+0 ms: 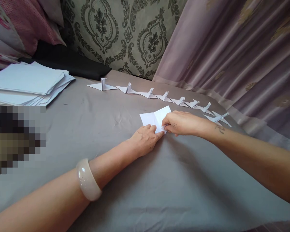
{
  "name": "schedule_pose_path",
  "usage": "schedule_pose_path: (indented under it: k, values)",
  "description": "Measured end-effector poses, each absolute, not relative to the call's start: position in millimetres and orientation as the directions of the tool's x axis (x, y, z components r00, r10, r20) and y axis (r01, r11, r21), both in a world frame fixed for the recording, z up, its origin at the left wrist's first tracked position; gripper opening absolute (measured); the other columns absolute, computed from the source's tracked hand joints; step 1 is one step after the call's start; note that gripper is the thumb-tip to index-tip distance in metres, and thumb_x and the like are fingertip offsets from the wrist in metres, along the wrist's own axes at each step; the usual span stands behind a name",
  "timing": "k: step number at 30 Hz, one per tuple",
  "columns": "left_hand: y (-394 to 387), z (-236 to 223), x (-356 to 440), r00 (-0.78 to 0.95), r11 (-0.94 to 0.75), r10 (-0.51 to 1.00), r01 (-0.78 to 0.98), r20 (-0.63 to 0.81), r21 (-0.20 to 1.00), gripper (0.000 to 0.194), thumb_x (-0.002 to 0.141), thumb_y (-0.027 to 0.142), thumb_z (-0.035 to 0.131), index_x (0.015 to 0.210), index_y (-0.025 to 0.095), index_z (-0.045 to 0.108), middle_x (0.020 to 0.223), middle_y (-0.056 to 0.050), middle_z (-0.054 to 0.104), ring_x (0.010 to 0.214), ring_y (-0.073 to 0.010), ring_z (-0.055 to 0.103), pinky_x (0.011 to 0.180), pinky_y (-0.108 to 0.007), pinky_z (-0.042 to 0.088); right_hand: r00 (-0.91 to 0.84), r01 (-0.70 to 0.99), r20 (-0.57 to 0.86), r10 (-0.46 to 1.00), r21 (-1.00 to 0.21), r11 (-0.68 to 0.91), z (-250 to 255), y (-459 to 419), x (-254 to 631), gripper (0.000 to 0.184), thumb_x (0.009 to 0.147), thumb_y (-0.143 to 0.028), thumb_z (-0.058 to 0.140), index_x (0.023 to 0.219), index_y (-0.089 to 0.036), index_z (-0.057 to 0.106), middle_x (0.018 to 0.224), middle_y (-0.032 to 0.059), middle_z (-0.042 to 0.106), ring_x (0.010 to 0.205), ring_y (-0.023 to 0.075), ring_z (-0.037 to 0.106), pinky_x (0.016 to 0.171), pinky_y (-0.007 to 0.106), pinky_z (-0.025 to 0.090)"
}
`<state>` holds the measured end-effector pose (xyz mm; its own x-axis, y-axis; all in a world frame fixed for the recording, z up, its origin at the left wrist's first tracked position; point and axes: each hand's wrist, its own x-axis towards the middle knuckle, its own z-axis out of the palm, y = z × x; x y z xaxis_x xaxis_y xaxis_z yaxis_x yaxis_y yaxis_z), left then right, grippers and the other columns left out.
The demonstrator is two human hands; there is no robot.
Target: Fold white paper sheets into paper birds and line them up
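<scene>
A small white sheet of paper (pixel 162 112) with a crease down its middle lies on the grey cloth. My left hand (pixel 146 137) rests on its near left part, fingers bent and pressing it down, one finger stretched along the near edge. At the near right corner, my right hand (pixel 178 122) pinches a small folded bit of the same paper between thumb and fingers. The two hands almost touch there, and they hide the paper's near edge. A pale bangle (pixel 88 180) sits on my left forearm.
Several folded paper birds (pixel 150 93) stand in a curved row beyond my hands, the rightmost near my right forearm. At the left lies a stack of white paper (pixel 26 80), with a black cloth (pixel 67 61) behind it. Purple curtains (pixel 219 48) hang at the right.
</scene>
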<state>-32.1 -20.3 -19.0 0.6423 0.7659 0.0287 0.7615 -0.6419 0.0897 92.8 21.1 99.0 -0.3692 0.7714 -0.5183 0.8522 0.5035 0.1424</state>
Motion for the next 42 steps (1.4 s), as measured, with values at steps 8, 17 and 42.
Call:
schedule_pose_path:
  k: [8,17,42]
  values:
    - [-20,-18,-31,0.637,-0.636,0.771,0.768,0.017,0.082,0.054,0.089,0.014,0.039,0.142,0.019,0.039,0.093,-0.011,0.054,0.081,-0.0225,0.051,0.071,-0.033,0.044,-0.404,0.825,-0.479,0.780,0.178,0.537,96,18,91,0.024,0.078,-0.010,0.054,0.084,-0.024,0.074,0.091,0.0057,0.070,0.086,0.0221,0.063,0.063,0.029,0.036]
    - [-23,-14,-31,0.626,-0.623,0.779,0.779,-0.026,0.072,0.058,0.089,0.013,0.037,0.146,0.021,0.034,0.094,-0.011,0.054,0.081,-0.0228,0.051,0.074,-0.034,0.043,-0.432,0.842,-0.317,0.844,-0.476,0.253,83,31,149,0.028,0.075,-0.018,0.052,0.100,-0.020,0.064,0.081,0.0019,0.071,0.065,0.0144,0.065,0.054,0.022,0.042]
    - [-27,-22,-34,0.562,-0.573,0.818,0.812,0.121,0.105,0.047,0.096,0.018,0.035,0.139,0.034,0.044,0.078,-0.001,0.037,0.065,-0.0155,0.036,0.061,-0.027,0.037,-0.473,0.522,0.154,0.868,-0.744,0.416,-19,7,183,0.037,0.081,-0.007,0.046,0.099,-0.026,0.071,0.092,-0.0014,0.065,0.076,0.0102,0.059,0.070,0.024,0.045]
